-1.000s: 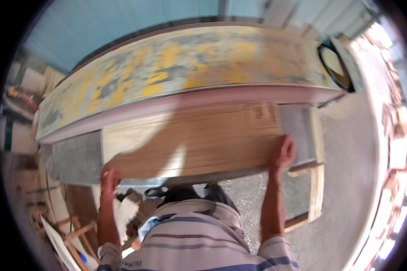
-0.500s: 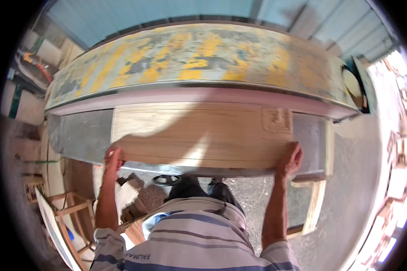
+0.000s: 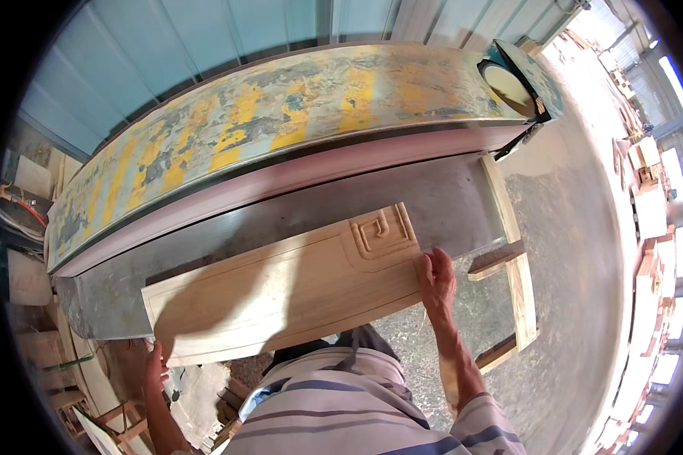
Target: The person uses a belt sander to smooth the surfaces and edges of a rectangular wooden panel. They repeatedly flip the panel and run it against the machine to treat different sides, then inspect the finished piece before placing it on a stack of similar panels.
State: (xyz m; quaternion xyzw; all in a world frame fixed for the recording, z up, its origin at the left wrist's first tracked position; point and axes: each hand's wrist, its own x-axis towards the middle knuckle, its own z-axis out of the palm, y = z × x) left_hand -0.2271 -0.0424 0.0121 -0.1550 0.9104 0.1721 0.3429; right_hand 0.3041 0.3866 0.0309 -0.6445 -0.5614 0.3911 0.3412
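Note:
A pale wooden panel (image 3: pixel 296 292) with a carved square spiral at its upper right corner is held between my two hands. My right hand (image 3: pixel 438 282) grips its right end, with the thumb near the edge below the carving. At the lower left corner, my left hand (image 3: pixel 155 370) holds the other end, its fingers partly hidden. Part of the panel lies over a grey metal table (image 3: pixel 447 199), and its near edge reaches past the table toward my body. Beyond it runs the long pinkish belt (image 3: pixel 296 178) of a sanding machine, apart from the panel.
A worn cover with yellow stripes (image 3: pixel 243 114) tops the machine, with a round opening (image 3: pixel 508 89) at its right end. A wooden frame (image 3: pixel 519 296) juts out at the table's right. Wood scraps lie on the floor; stacked boards (image 3: pixel 652 208) stand far right.
The panel has come back from the belt toward my body, and a strip of metal table now shows between them. Both hands moved with it. My view has turned to the right.

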